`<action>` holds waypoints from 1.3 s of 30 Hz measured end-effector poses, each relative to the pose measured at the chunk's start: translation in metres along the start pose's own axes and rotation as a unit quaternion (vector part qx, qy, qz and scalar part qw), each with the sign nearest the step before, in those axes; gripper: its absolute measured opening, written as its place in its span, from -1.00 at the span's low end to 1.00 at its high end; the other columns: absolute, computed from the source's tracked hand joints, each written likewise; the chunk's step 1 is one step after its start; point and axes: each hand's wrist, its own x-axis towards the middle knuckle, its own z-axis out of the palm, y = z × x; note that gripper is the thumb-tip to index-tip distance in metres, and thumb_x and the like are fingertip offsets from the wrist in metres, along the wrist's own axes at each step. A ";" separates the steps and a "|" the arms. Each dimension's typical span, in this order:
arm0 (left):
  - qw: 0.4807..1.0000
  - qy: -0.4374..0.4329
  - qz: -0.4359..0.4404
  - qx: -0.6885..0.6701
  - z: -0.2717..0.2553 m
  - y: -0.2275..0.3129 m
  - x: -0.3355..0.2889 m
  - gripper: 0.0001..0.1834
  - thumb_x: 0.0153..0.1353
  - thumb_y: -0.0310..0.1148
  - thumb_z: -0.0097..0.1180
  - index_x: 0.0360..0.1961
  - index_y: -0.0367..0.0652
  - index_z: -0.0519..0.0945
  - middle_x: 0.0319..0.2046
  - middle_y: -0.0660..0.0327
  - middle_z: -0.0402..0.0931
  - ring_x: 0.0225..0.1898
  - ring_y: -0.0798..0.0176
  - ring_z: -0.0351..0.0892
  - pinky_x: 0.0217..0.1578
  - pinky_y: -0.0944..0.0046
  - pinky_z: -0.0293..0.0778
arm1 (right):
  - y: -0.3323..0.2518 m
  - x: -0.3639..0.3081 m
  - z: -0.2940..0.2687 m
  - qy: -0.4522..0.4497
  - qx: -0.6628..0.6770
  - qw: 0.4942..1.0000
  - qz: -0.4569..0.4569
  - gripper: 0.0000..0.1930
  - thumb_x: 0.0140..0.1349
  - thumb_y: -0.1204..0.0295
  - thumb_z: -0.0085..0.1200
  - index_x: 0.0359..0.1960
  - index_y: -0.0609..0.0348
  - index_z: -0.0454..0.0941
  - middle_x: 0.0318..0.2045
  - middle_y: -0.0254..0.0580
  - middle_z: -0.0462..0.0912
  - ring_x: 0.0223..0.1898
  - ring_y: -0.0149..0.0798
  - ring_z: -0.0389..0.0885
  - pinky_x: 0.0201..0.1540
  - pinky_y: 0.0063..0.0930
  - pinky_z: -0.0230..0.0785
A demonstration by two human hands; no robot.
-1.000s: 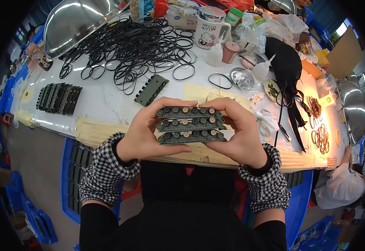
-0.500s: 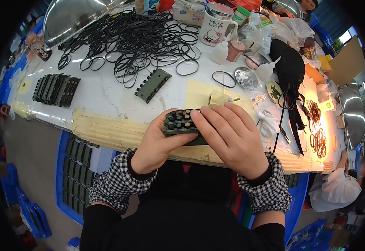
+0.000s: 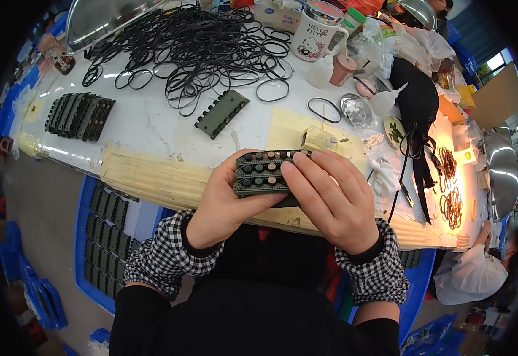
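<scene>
A stack of dark green ridged pieces (image 3: pixel 256 176), with rows of round black and tan knobs along the facing edges, is held above the table's front edge. My left hand (image 3: pixel 220 199) is closed around its left end, thumb along the lower side. The fingers of my right hand (image 3: pixel 336 199) are bent over its right part, fingertips on the knobs; that end is hidden beneath them. Beyond the stack, a single green piece (image 3: pixel 223 114) lies on the table. Several similar pieces (image 3: pixel 81 117) stand in a row at the left.
A heap of black rubber bands (image 3: pixel 194 53) covers the far table. A white mug (image 3: pixel 315 38), a pink cup (image 3: pixel 343 70) and a black bag (image 3: pixel 414 95) stand behind to the right. Below the left edge, a blue tray (image 3: pixel 81 261) holds more green pieces.
My right fingertips have slid a little to the right along the stack, so more knobs show. The whole view has shifted slightly. Both hands keep their hold.
</scene>
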 end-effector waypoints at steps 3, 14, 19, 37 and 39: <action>0.999 -0.009 0.000 0.045 -0.003 0.003 0.000 -0.50 0.07 -0.67 0.29 0.06 -0.29 0.43 -0.09 0.21 0.59 -0.06 0.39 0.60 -0.02 0.37 0.55 | -0.001 0.002 -0.007 -0.013 0.003 1.000 0.016 -0.59 0.09 0.38 0.13 0.03 0.16 0.58 -0.07 -0.14 0.60 -0.06 -0.15 0.57 0.06 -0.19 0.49; 0.974 -0.030 0.144 0.171 -0.015 0.001 0.009 -0.38 0.00 -0.69 0.30 0.13 -0.34 0.39 0.07 0.04 0.54 0.06 0.27 0.57 0.07 0.29 0.51 | -0.042 0.027 -0.051 0.073 0.651 0.753 0.057 -0.66 0.15 0.10 0.27 -0.53 0.06 0.49 -0.53 -0.30 0.39 -0.48 -0.17 0.42 -0.35 -0.37 0.25; 0.967 -0.053 0.169 0.185 -0.017 -0.003 0.012 -0.38 0.00 -0.67 0.32 0.14 -0.36 0.40 0.15 -0.04 0.49 0.12 0.23 0.53 0.15 0.24 0.45 | -0.031 0.021 -0.048 0.066 0.657 0.751 -0.006 -0.71 0.33 0.28 0.12 -0.54 0.15 0.55 -0.49 -0.32 0.52 -0.53 -0.27 0.45 -0.33 -0.38 0.31; 0.957 -0.047 0.196 0.209 -0.018 0.000 0.016 -0.39 -0.02 -0.69 0.30 0.12 -0.36 0.42 0.15 -0.06 0.48 0.16 0.17 0.51 0.18 0.24 0.42 | -0.016 -0.013 -0.105 0.270 0.348 0.888 0.131 -0.69 0.21 0.06 0.18 -0.56 -0.08 0.53 -0.55 -0.53 0.49 -0.55 -0.45 0.38 -0.24 -0.42 0.19; 0.965 -0.039 0.181 0.184 -0.017 -0.001 0.017 -0.38 -0.02 -0.70 0.30 0.13 -0.35 0.42 0.16 -0.05 0.47 0.16 0.19 0.52 0.16 0.25 0.45 | -0.034 -0.011 -0.108 0.351 0.217 0.887 0.207 -0.64 0.24 0.03 0.10 -0.70 -0.28 0.43 -0.62 -0.64 0.43 -0.56 -0.55 0.32 -0.18 -0.43 0.04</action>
